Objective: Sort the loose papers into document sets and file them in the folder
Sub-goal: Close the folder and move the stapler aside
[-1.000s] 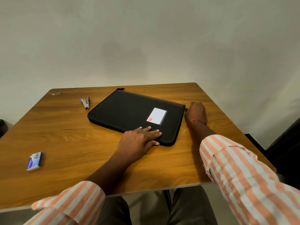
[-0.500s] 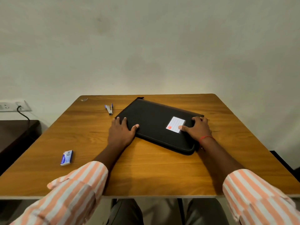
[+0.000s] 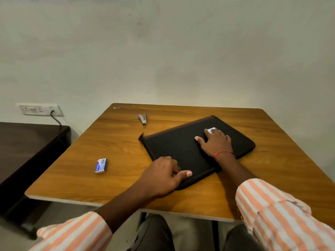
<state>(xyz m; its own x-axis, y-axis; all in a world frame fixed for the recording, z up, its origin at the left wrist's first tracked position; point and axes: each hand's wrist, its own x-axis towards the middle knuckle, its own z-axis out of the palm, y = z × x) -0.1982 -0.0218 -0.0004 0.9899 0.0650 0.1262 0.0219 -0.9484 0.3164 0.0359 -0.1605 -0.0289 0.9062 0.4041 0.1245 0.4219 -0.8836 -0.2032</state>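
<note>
Folder (image 3: pixel 181 147), black and closed, lies flat and askew on the wooden bench (image 3: pixel 108 142), right of the middle, with one corner pointing toward the person. Nearest the camera, two sleeves striped orange and white reach in from the lower edge. The left hand (image 3: pixel 163 178) sits at the near corner of the folder, its fingers curled on the cover and the thumb laid along the near rim, gripping that edge. Farther in, the right hand (image 3: pixel 215 142) lies flat on top of the cover with straight, spread fingers, pressing down and half hiding a white label (image 3: pixel 211 130); a red thread (image 3: pixel 223 152) circles its wrist. Left of the folder and well apart from it, a small blue-and-white box (image 3: pixel 101 165) rests on the bench. Beyond that, near the far edge, lies a blue stapler (image 3: pixel 143 119). To the left stands a dark side table (image 3: pixel 27 142), and above it a wall socket (image 3: pixel 39 109) has a black cable (image 3: pixel 58 124) plugged in.
</note>
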